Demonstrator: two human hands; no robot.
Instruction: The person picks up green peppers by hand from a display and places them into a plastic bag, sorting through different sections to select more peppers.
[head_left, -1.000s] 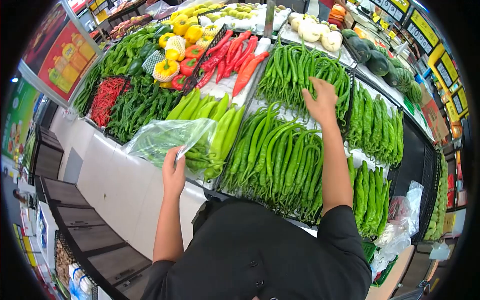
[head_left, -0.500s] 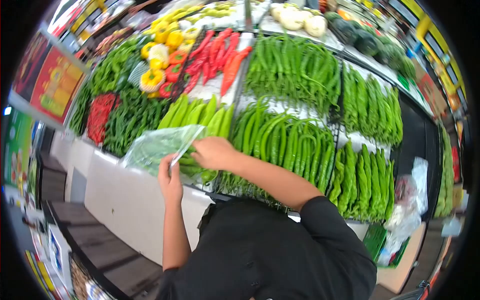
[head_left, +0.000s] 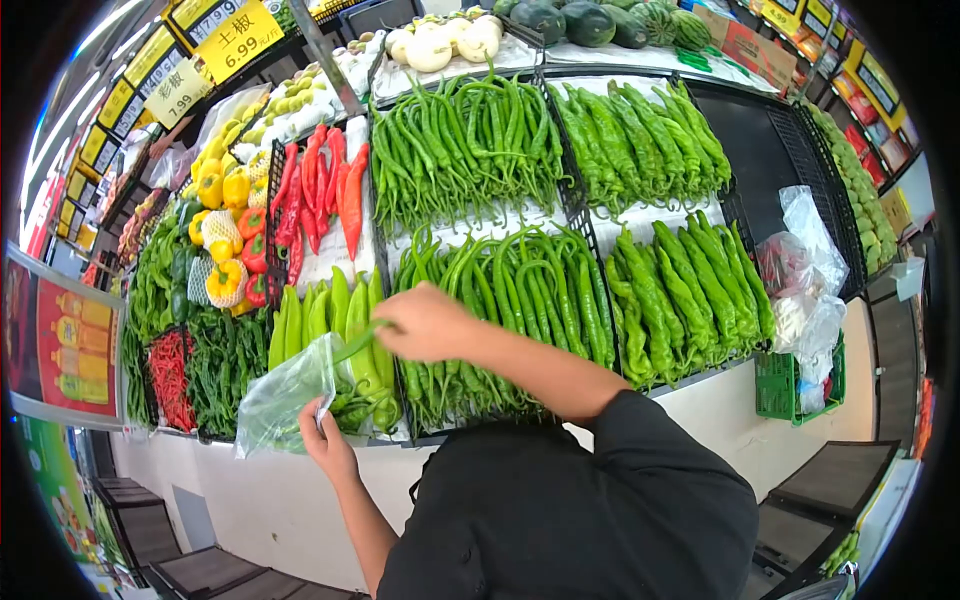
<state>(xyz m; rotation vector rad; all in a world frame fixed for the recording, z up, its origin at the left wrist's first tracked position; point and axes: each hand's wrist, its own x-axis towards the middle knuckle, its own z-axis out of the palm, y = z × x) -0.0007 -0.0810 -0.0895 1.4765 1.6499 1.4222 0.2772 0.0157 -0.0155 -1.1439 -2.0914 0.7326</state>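
Note:
Pinched in my left hand (head_left: pixel 327 440) is the rim of a clear plastic bag (head_left: pixel 275 405), which hangs open to the left over the front edge of the stall. My right hand (head_left: pixel 420 323) is closed around the end of a green pepper (head_left: pixel 356 343), whose other end points to the bag's mouth. Light green peppers (head_left: pixel 358 313) lie in the tray below and behind my hands. To the right are rows of long green peppers (head_left: pixel 520 290).
Red peppers (head_left: pixel 352 205) and yellow bell peppers (head_left: pixel 236 187) lie behind to the left. Wider green peppers (head_left: pixel 690 290) fill trays on the right. Plastic bags (head_left: pixel 805 270) hang above a green basket (head_left: pixel 775 385). The stall's pale front panel (head_left: pixel 270 500) is below.
The view has shifted, so the stall appears more level. My right hand has moved away from the bag's rim, and a green pepper now shows in its fingers.

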